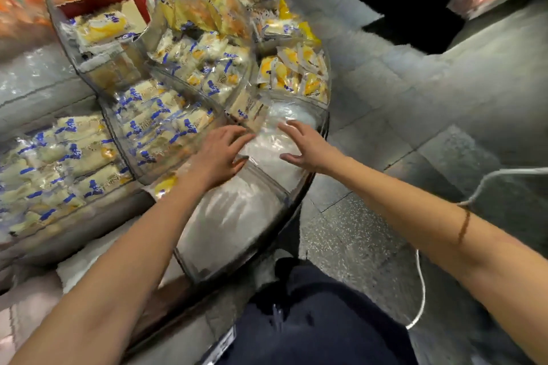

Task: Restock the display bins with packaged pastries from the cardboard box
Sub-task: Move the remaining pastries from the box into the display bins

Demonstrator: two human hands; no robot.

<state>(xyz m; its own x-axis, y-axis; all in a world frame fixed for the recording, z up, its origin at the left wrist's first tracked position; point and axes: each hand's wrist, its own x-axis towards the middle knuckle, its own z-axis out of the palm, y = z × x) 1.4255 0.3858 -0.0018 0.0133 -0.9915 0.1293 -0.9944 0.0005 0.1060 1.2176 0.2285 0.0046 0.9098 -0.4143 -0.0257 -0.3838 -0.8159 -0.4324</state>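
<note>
Dark navy trousers (311,320) stand close against the rounded end of the clear plastic display bins (298,194).
Grey tiled floor (415,127) lies open on the right. Left hand (219,154) and right hand (305,148) are apart over the white end compartment, fingers spread, each grip released; I cannot tell whether they touch it. Yellow-and-white packaged pastries (166,124) fill the bins just left of the left hand.

Single head-worn wide-angle view — aimed forward and down, close above display bins (234,216), floor (370,234) at right.
</note>
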